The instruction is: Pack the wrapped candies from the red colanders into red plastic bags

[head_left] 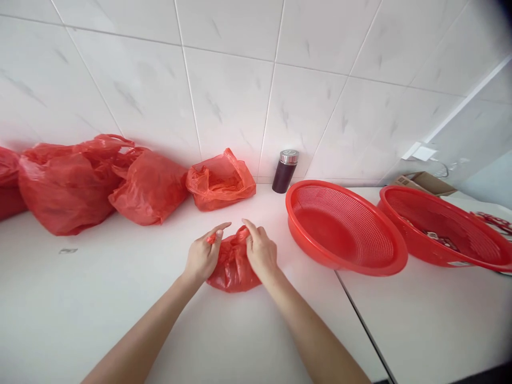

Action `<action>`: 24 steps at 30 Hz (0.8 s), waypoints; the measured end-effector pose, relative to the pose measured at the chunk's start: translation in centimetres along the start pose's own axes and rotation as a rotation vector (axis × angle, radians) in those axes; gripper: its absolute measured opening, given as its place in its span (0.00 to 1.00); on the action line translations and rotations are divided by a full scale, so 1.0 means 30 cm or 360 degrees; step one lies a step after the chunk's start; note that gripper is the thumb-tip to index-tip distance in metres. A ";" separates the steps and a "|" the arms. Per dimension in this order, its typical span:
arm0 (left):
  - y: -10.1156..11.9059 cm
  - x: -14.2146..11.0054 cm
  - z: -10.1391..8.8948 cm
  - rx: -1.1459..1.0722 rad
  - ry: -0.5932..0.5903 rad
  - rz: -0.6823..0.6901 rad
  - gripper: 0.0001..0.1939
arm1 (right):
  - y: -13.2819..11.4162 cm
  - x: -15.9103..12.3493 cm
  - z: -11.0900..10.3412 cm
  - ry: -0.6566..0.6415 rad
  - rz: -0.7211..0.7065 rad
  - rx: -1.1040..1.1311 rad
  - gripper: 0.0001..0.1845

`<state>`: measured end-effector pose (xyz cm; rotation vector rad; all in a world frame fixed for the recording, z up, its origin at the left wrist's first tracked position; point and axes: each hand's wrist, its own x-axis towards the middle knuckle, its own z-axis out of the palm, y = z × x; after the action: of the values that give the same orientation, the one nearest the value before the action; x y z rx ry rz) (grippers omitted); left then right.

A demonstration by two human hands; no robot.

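Observation:
A small red plastic bag sits on the white table in front of me, its top gathered and its contents hidden. My left hand grips the bag's left side, with a twist of red plastic poking out between the fingers. On the other side, my right hand is closed on the bag's gathered top, index finger pointing up and forward. Both hands are at about the same height, with the bag's neck between them.
Behind the hands stands an open red bag; fuller red bags line the wall to its left. A dark flask stands by the wall. To the right are a red basket and another red basket holding small items.

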<state>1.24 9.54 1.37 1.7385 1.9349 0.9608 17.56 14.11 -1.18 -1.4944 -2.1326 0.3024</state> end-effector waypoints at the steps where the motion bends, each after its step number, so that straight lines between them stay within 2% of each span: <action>1: -0.010 0.005 -0.009 0.0035 0.0018 -0.0041 0.31 | 0.040 0.023 0.004 -0.0009 0.0042 -0.0066 0.25; 4: -0.057 0.031 -0.023 0.0171 0.0033 -0.0163 0.32 | 0.135 0.088 0.011 -0.0052 0.0124 -0.0167 0.24; 6: -0.093 0.058 -0.012 0.0280 -0.0005 -0.0221 0.31 | 0.166 0.112 0.024 -0.0075 0.0116 -0.0181 0.23; 11: -0.157 0.125 0.052 0.0602 -0.0081 -0.0289 0.26 | 0.176 0.130 0.078 -0.0107 0.0119 -0.0223 0.20; 17: -0.170 0.149 0.095 0.0826 0.0002 -0.0170 0.25 | 0.184 0.141 0.099 -0.0082 0.0168 -0.0195 0.15; 21: -0.178 0.144 0.082 0.0836 0.0036 -0.0142 0.24 | 0.190 0.136 0.093 0.0007 0.0252 -0.0091 0.14; 24: -0.194 0.115 0.035 0.0753 0.0050 -0.0219 0.21 | 0.204 0.140 0.089 0.0119 0.0362 0.0041 0.15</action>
<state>-2.85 13.08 -2.82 1.7969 2.4111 0.5086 20.03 20.52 -5.05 -1.7089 -1.8966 0.3473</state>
